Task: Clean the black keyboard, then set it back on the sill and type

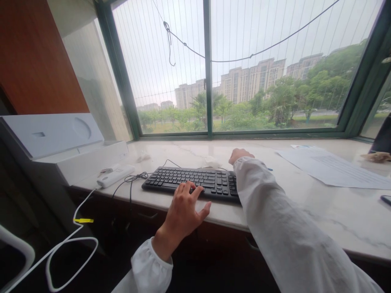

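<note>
A black keyboard (195, 181) lies on the pale marble windowsill counter (320, 203), its cable looping to the left. My left hand (185, 209) rests at the keyboard's front edge, fingers spread over the lower keys, thumb out to the right. My right hand (240, 155) reaches past the keyboard's far right corner in a white sleeve. Its fingers are curled and mostly hidden, next to a crumpled white scrap (212, 162). Whether it holds anything I cannot tell.
A white power strip (115, 176) with a white cord (61, 248) lies left of the keyboard, beside a white box (61, 142). Printed paper sheets (332, 167) lie at the right. A dark phone edge (386, 199) shows far right. Window glass stands behind the counter.
</note>
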### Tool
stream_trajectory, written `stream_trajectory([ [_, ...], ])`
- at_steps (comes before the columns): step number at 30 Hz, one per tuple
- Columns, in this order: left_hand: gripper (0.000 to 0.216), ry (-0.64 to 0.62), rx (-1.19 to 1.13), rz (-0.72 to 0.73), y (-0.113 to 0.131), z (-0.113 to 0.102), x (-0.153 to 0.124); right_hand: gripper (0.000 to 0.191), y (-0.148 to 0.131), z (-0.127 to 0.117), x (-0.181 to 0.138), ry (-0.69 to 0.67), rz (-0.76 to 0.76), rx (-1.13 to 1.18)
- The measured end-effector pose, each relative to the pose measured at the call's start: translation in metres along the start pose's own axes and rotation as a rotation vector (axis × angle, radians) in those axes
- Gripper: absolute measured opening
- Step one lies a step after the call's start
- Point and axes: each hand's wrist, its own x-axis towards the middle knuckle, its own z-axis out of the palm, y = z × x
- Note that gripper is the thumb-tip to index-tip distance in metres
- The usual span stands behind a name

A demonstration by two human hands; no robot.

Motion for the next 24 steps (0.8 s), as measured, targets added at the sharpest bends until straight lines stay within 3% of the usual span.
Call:
stream_trajectory([
  [11,0.035,0.009,-0.014,0.014,-0.0022,-0.0029,0.0008,0.024,0.0022,0.0031,0.0023,0.028,-0.01,0.003],
  [24,0.039,0.065,-0.063,-0.092,0.0011,-0.0003,0.0013,0.027,0.0022,0.0002,0.0019,-0.008,-0.006,0.004],
])
